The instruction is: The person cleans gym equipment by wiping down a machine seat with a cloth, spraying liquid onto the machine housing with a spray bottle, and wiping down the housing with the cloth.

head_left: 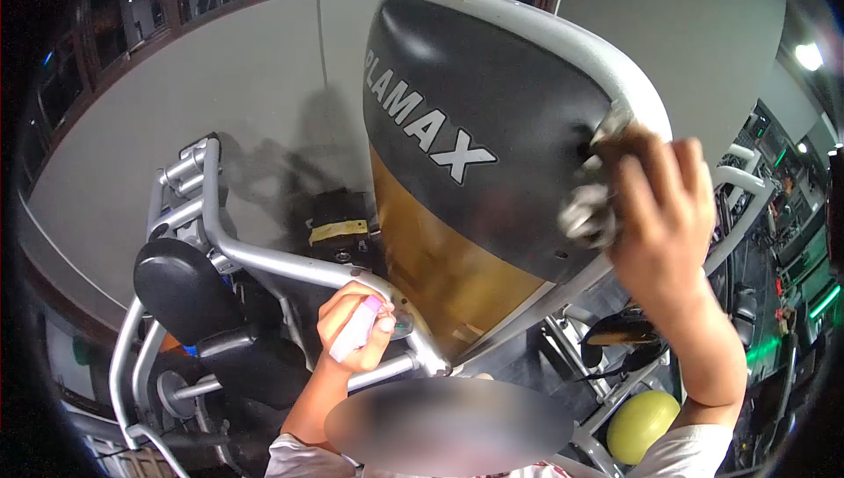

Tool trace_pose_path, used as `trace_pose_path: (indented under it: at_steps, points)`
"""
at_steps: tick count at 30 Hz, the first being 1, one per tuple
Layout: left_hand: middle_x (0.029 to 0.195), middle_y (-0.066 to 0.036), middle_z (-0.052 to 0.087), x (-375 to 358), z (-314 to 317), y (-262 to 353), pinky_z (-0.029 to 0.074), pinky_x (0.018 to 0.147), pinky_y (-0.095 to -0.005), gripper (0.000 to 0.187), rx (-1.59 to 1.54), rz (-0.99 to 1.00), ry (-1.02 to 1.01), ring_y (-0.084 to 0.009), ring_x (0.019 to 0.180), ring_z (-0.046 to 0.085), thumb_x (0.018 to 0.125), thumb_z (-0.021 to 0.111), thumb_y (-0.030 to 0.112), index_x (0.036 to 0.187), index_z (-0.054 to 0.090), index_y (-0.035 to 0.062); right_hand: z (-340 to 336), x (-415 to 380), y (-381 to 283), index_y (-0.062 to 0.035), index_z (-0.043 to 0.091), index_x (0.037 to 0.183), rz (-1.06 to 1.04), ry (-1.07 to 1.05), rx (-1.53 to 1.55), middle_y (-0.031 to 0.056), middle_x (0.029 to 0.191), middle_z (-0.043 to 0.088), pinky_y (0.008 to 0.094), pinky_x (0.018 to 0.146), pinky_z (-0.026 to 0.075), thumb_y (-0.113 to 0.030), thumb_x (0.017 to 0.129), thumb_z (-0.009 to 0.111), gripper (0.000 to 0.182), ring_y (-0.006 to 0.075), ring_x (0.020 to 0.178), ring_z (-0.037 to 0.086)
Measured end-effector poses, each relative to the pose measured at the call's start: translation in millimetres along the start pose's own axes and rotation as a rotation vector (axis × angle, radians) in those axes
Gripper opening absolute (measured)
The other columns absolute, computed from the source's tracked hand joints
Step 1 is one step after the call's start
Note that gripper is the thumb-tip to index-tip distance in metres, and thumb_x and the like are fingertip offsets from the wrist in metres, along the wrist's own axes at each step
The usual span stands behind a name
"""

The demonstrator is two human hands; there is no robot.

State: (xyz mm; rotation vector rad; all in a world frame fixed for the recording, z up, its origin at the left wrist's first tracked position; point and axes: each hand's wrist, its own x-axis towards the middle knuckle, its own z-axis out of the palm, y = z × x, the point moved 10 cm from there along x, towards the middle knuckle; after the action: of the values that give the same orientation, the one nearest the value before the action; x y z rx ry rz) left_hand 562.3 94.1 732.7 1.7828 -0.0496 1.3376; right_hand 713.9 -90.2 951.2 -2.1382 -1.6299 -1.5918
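Note:
My right hand (664, 201) is closed on a crumpled grey and white cloth (587, 214) against the right side of a machine's large black cover (475, 82). The hand and the cloth are smeared by motion. The cover carries the white letters "LAMAX", has a gold lower part (431, 249) and sits in a silver rim (615, 56). Lower left, my left hand (338, 315) wraps round a small white bottle (353, 333) with a pink-purple top. This hand is beside the machine's bent silver tube (290, 262).
At left stands a black padded seat (185, 280) within silver tubing. A yellow label (338, 232) shows on a dark part behind the tube. To the lower right are a yellow-green ball (643, 425) and more gym machines. Grey walls and dark windows rise behind.

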Motion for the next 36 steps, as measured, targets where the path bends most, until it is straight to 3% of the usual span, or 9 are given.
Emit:
trace_pose_path:
  at_steps: [6,11,18,23,26,29,32,35,36]
  points:
    - [0.08,-0.015,0.063,1.8,3.7,3.1,0.055,0.057,-0.0317,0.017,0.037,0.055,-0.071,-0.0201,0.061,0.065,0.093,0.066,0.009,0.087,0.06,-0.005,38.9,-73.1,-83.3,-0.0071,0.076,0.094,-0.464,-0.116,0.002,0.0073,0.113,0.064,0.042,0.07,0.044,-0.03,0.07,0.066,0.034,0.0252,0.093,0.058]
    - [0.081,-0.015,0.062,3.0,3.6,0.6,0.053,0.053,-0.0298,0.016,0.014,0.031,-0.056,-0.0177,0.058,0.063,0.094,0.064,0.008,0.09,0.059,-0.0068,-8.5,5.9,15.3,-0.0098,0.071,0.085,0.055,0.03,0.032,0.0057,0.112,0.063,0.0427,0.068,0.043,-0.023,0.065,0.071,0.024,0.0256,0.088,0.055]
    - [0.078,-0.012,0.064,2.2,-4.4,-3.1,0.05,0.054,-0.0282,0.012,-0.031,-0.049,0.035,-0.0162,0.058,0.062,0.09,0.067,0.005,0.089,0.064,-0.0067,43.1,-79.5,-81.8,-0.0079,0.075,0.087,-0.421,-0.149,0.05,0.0057,0.106,0.062,0.0421,0.072,0.044,-0.028,0.069,0.065,0.029,0.0246,0.094,0.057]
    - [0.078,-0.012,0.064,0.6,-0.9,-12.9,0.05,0.054,-0.0277,0.008,-0.003,-0.081,0.013,-0.0158,0.059,0.062,0.089,0.067,0.001,0.088,0.064,-0.006,-3.1,-4.5,2.9,-0.0131,0.07,0.088,-0.026,0.02,0.035,0.0064,0.109,0.063,0.0411,0.065,0.04,-0.025,0.067,0.066,0.024,0.0239,0.084,0.054]
    - [0.08,-0.012,0.064,0.6,0.1,-13.0,0.051,0.054,-0.0275,0.006,-0.015,-0.081,0.019,-0.0152,0.059,0.062,0.088,0.066,-0.001,0.089,0.064,-0.0065,0.4,-33.1,-28.3,-0.0122,0.071,0.084,-0.163,0.11,0.018,0.0056,0.105,0.062,0.0391,0.066,0.041,-0.026,0.066,0.066,0.024,0.0235,0.089,0.056]
    - [0.081,-0.012,0.063,-1.4,1.3,-10.7,0.051,0.054,-0.0271,0.005,-0.034,-0.086,0.019,-0.0144,0.058,0.062,0.088,0.065,-0.002,0.09,0.064,-0.0066,42.1,-94.1,-83.9,-0.0095,0.074,0.088,-0.457,-0.096,0.027,0.0054,0.104,0.064,0.04,0.067,0.042,-0.029,0.067,0.067,0.03,0.0227,0.089,0.057]
    - [0.082,-0.011,0.063,-3.0,0.8,-13.7,0.051,0.053,-0.0268,0.006,-0.037,-0.092,0.019,-0.0136,0.057,0.062,0.089,0.065,-0.001,0.09,0.064,-0.0064,25.8,-77.8,-65.3,-0.0089,0.074,0.088,-0.415,-0.061,0.026,0.0048,0.104,0.064,0.0403,0.067,0.041,-0.029,0.067,0.066,0.03,0.0224,0.088,0.058]
    - [0.082,-0.011,0.063,-0.5,4.3,-15.9,0.051,0.053,-0.0266,0.005,-0.025,-0.098,0.005,-0.0134,0.057,0.062,0.09,0.065,-0.001,0.09,0.064,-0.0062,-9.9,-34.8,-6.0,-0.0095,0.07,0.08,-0.143,0.039,0.044,0.0042,0.104,0.065,0.0402,0.064,0.039,-0.027,0.065,0.068,0.023,0.0217,0.083,0.057]
    - [0.082,-0.011,0.063,-0.3,6.3,-16.2,0.051,0.053,-0.0266,0.005,-0.019,-0.102,-0.001,-0.0134,0.057,0.062,0.09,0.065,-0.001,0.09,0.064,-0.0061,-10.7,-38.6,-6.9,-0.0094,0.069,0.08,-0.165,0.069,0.059,0.0042,0.105,0.065,0.0401,0.064,0.038,-0.027,0.065,0.069,0.023,0.0214,0.083,0.056]
